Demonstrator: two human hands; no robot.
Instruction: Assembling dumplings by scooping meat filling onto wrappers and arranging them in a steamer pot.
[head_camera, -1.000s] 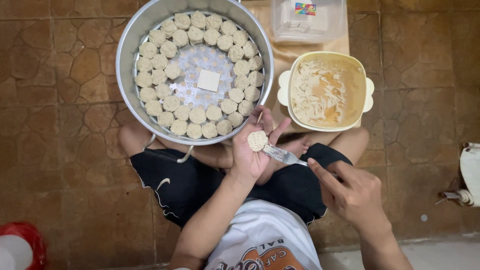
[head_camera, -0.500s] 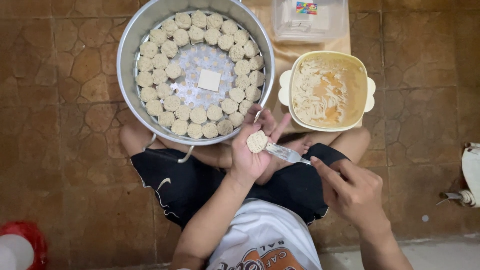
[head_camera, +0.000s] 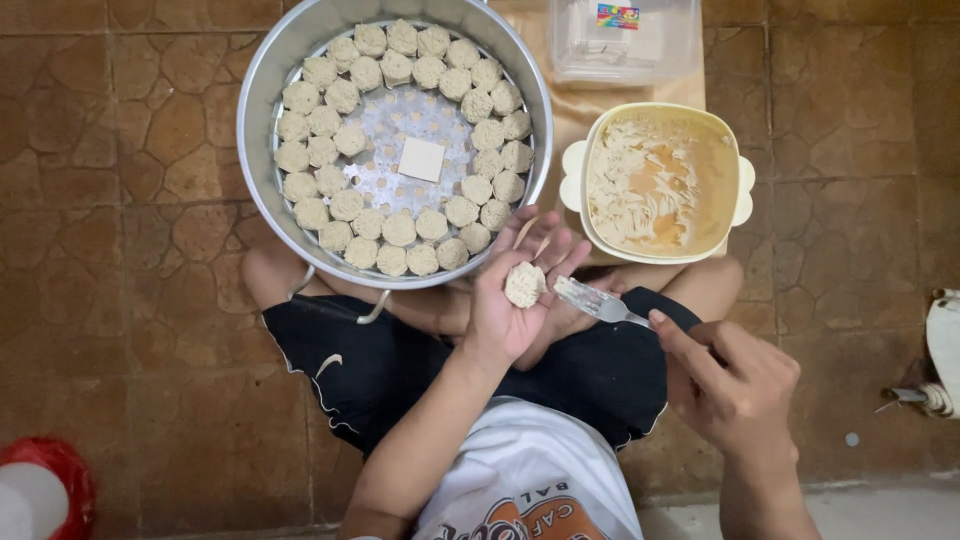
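So the left hand (head_camera: 512, 305) is palm up over the lap, fingers spread and loosely cupped, with one small round dumpling (head_camera: 524, 284) sitting right in the middle of the palm; nothing is squeezing it, it just rests there. The right hand (head_camera: 735, 385) is curled around the handle of a fork (head_camera: 603, 303), and the tines sit just beside the dumpling, about touching its edge.

Looks like the shaping step to me — filling already on the wrapper, fork patting it flat; the top looks packed and fairly even.

Up ahead on the tiled floor is the big metal steamer tray (head_camera: 262, 120), rings of finished dumplings around the rim and one bare square wrapper (head_camera: 421, 158) lying in the open middle. Right of it, a cream bowl (head_camera: 735, 160) smeared with what's left of the filling; a clear plastic box (head_camera: 620, 40) sits behind that.

Next move, I'd guess, needs the fork pulled clear and the dumpling set upright in the inner gap — gently, so the neighbours don't get squashed.
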